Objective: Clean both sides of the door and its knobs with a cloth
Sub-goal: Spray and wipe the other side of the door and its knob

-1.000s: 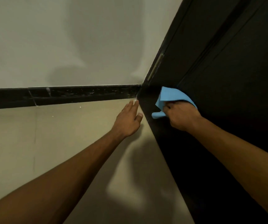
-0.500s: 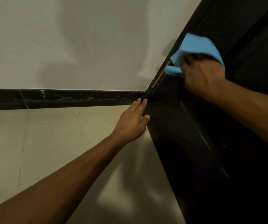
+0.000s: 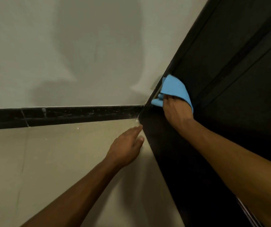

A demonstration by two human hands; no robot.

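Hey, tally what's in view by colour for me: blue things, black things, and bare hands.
Blue: 1, the blue cloth
Black: 2, the black door and black skirting strip
Bare hands: 2, left hand and right hand
Total: 5

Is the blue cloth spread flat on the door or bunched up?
Bunched: the blue cloth sits in crumpled folds under the right hand, pressed against the dark wooden door near its hinge edge.

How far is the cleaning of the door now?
Done: nothing can be confirmed; the dark door shows no clear wiped marks. In hand: the right hand presses the blue cloth on the door's lower edge, while the left hand is open by its corner. Left: no knob or other side is visible.
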